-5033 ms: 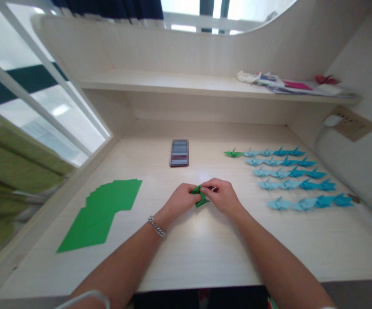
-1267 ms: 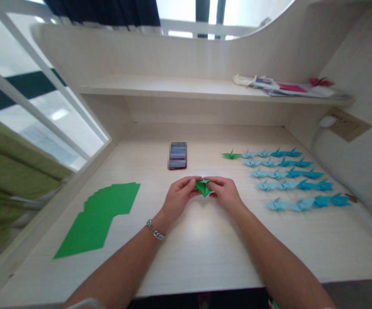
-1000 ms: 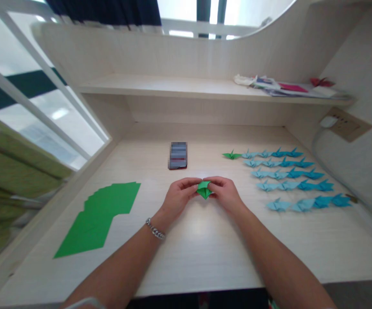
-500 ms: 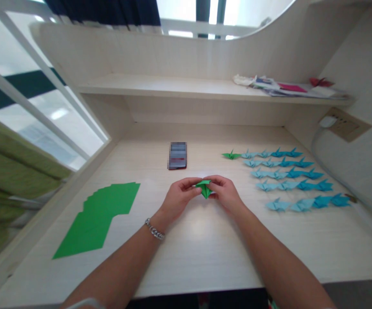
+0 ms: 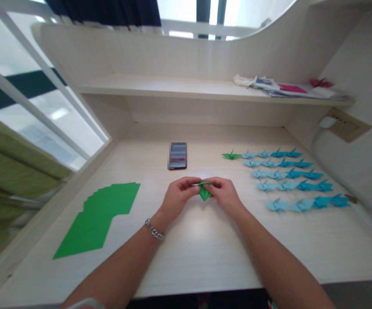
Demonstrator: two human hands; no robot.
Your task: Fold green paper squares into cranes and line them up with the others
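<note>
Pinching one folded green paper together: left hand, right hand. Beyond them: one phone (pixelated, unreadable).

Left hand and right hand close together, pinched, forearms angled inward.

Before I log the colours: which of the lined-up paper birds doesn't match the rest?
The green bird at the left end of the farthest row: it alone is green, while the other birds are light or deeper blue.
</note>
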